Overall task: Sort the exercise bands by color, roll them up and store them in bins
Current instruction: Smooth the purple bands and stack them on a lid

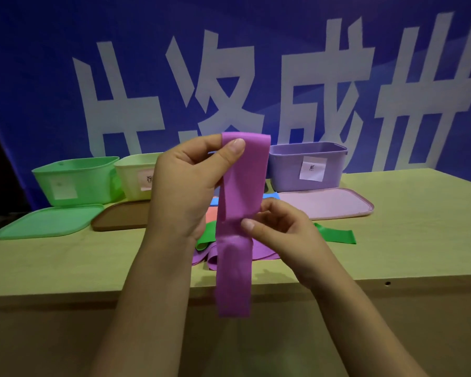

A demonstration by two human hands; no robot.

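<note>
A purple band (pixel 238 210) is held upright above the near edge of the table (pixel 392 240). Its top is pinched by the left hand (pixel 185 183), thumb in front. Lower down, its right edge is pinched by the right hand (pixel 280 227). More bands are piled behind it: a green band (pixel 337 236) and other purple ones. At the far side are set a green bin (pixel 76 180), a pale yellow bin (pixel 136 176) and a purple bin (pixel 307 167), with lids laid before them.

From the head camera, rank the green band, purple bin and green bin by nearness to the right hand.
Measured from the right hand:
1. Green band, on the table just right of it.
2. Purple bin, behind it, right end of the row.
3. Green bin, far left.
</note>
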